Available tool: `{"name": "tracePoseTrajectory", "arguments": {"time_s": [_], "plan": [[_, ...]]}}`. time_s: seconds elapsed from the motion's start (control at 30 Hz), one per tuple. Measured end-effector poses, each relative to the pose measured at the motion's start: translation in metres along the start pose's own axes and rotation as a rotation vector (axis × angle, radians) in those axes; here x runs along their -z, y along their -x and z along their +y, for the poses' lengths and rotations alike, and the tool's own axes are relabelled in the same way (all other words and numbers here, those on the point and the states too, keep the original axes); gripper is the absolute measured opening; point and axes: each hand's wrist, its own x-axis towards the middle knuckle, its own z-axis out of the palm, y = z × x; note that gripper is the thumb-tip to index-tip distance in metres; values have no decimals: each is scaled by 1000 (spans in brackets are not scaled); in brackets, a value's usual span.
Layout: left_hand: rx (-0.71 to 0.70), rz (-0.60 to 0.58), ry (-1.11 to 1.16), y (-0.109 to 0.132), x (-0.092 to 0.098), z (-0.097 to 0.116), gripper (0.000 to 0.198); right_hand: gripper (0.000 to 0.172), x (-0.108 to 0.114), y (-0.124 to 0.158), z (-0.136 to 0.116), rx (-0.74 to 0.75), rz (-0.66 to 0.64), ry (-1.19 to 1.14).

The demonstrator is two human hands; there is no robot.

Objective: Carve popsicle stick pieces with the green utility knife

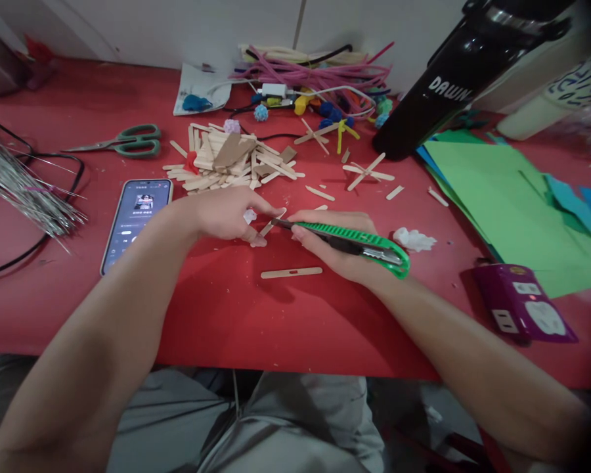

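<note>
My right hand [337, 246] is closed around a green utility knife [369, 242], its blade tip resting on a small wooden craft stick [272, 225]. My left hand [224, 213] pinches that stick against the red table [217, 309], fingers curled over it. A longer craft stick with a slot [291, 272] lies just in front of both hands. A pile of craft sticks [229, 161] sits behind my left hand.
A phone [136, 220] lies left of my left arm, scissors [128, 141] behind it, a wire bundle [24, 190] far left. Green and blue paper sheets [512, 197], a black bottle [453, 85], a purple power strip [525, 309], pipe cleaners [320, 75] and a white wad [414, 239] surround.
</note>
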Motion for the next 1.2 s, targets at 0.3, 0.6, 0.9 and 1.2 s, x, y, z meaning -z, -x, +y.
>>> {"name": "tracePoseTrajectory", "arguments": {"time_s": [0.3, 0.6, 0.9, 1.2], "plan": [[-7, 13, 7, -1, -1, -2, 70, 14, 1, 0, -1, 5, -8, -7], [-21, 19, 9, -1, -1, -2, 62, 14, 2, 0, 0, 10, -10, 5], [-17, 15, 12, -2, -1, -3, 67, 16, 1, 2, 1, -6, -14, 24], [-28, 12, 0, -3, -1, -5, 68, 15, 2, 0, -1, -6, -32, 42]]}}
